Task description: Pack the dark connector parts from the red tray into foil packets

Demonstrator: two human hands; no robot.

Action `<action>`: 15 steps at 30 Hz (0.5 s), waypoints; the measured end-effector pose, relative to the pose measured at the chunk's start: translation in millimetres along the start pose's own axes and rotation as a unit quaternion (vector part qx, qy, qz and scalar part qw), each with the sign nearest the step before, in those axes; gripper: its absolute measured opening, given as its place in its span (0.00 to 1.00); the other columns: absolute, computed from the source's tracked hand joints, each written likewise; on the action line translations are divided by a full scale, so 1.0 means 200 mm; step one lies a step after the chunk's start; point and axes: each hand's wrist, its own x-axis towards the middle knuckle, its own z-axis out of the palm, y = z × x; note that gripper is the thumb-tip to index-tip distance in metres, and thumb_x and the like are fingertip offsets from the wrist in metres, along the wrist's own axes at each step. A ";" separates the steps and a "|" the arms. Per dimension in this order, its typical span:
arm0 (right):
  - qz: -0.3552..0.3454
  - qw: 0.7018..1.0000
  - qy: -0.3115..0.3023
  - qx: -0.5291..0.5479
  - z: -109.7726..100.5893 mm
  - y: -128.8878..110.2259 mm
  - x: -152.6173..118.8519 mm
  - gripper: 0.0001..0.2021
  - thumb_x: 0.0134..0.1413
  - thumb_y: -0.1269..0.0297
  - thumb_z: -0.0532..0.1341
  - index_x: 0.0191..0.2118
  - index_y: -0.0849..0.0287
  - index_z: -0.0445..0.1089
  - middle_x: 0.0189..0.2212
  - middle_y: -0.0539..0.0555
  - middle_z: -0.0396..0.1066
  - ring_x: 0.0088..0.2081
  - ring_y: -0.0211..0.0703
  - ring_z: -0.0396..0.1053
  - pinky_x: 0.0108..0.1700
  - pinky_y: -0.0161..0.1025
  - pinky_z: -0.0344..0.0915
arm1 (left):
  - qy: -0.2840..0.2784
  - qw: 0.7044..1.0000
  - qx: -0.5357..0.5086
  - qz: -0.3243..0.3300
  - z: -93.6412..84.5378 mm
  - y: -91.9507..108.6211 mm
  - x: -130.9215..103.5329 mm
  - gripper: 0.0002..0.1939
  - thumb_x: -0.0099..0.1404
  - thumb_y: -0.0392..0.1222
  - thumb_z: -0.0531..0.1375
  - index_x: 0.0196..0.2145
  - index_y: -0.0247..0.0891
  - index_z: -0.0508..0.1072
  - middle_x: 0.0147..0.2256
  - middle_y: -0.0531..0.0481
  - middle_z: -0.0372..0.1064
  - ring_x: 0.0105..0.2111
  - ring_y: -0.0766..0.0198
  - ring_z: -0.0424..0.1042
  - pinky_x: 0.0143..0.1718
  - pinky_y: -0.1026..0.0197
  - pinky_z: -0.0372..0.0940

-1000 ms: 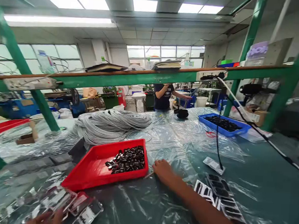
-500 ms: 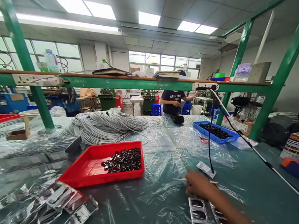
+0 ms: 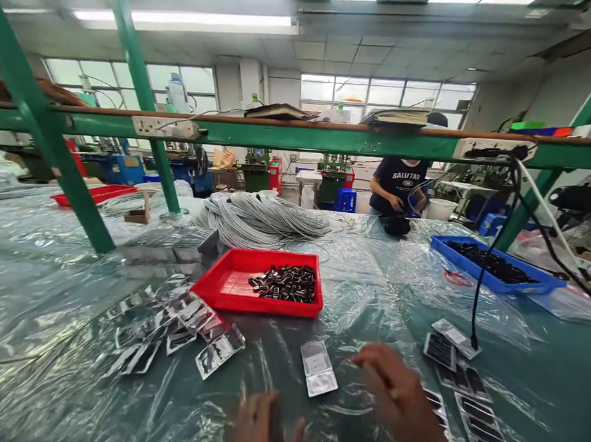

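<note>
My left hand (image 3: pixel 260 425) is at the bottom edge, blurred, thumb and fingers apart, holding nothing that I can see. My right hand (image 3: pixel 398 394) is curled above the table, right of centre. A pale tip between its fingers looks like the end of a thin stick; the rest is hidden. Between and ahead of both hands a small silver-and-white packet (image 3: pixel 319 369) lies flat, touched by neither. Right of my right hand are silver-edged strips with dark windows (image 3: pixel 485 429), partly behind my wrist. More silver packets (image 3: pixel 220 350) lie in a loose pile at the left.
A red tray (image 3: pixel 230 304) holds many small black parts (image 3: pixel 291 284). Behind it lies a coil of grey cable (image 3: pixel 260 222). A blue tray (image 3: pixel 502 283) with black pieces stands right, near a hanging black cable (image 3: pixel 474 325). A green shelf frame (image 3: pixel 300 138) crosses ahead; a person (image 3: pixel 400 187) works beyond.
The view has swung left and down. My right hand has come back from the strips at the right. My left hand has come into view, and the single packet now shows in front of me.
</note>
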 end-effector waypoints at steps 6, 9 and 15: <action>0.184 0.928 0.028 0.322 0.08 0.06 0.23 0.27 0.55 0.37 0.56 0.29 0.59 0.72 0.16 0.45 0.57 0.19 0.33 0.53 0.21 0.31 0.48 | -0.240 0.955 0.165 -0.061 0.13 0.36 0.23 0.35 0.57 0.54 0.60 0.54 0.24 0.68 0.54 0.26 0.64 0.57 0.35 0.60 0.57 0.41 0.55; 0.193 0.908 0.019 0.371 0.19 0.09 0.29 0.26 0.51 0.37 0.60 0.26 0.59 0.71 0.15 0.43 0.53 0.17 0.31 0.47 0.21 0.32 0.43 | -0.335 0.934 0.124 0.000 0.11 0.36 0.30 0.39 0.55 0.42 0.59 0.63 0.30 0.58 0.60 0.32 0.58 0.62 0.39 0.54 0.61 0.43 0.48; 0.204 0.866 -0.004 0.457 0.31 0.09 0.38 0.25 0.50 0.37 0.61 0.24 0.57 0.69 0.15 0.43 0.50 0.16 0.31 0.41 0.21 0.34 0.39 | -0.356 0.933 0.061 -0.008 0.05 0.23 0.33 0.34 0.55 0.46 0.60 0.59 0.35 0.64 0.61 0.38 0.58 0.62 0.44 0.53 0.62 0.47 0.48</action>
